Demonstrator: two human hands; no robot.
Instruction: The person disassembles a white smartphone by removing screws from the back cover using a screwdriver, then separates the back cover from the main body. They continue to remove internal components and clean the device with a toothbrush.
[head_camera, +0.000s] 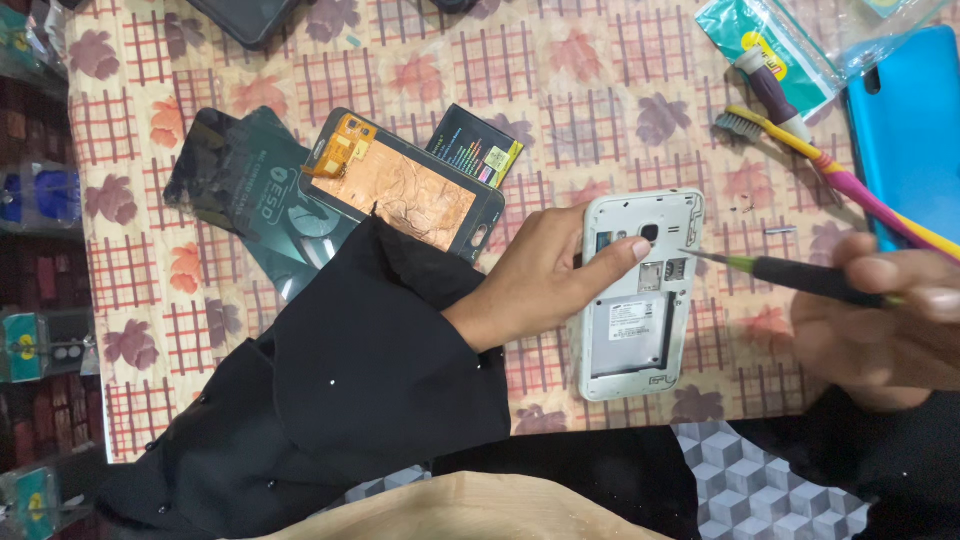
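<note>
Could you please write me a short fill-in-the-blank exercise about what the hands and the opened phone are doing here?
1. The left hand steadies the white phone, whose back cover is ____.
2. The right hand holds a ____.
3. A toothbrush lies ____ the blue phone.

Missing words: off; screwdriver; beside

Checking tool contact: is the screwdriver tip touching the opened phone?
No. The screwdriver tip ends just right of the white phone frame, with tablecloth visible between.
</note>
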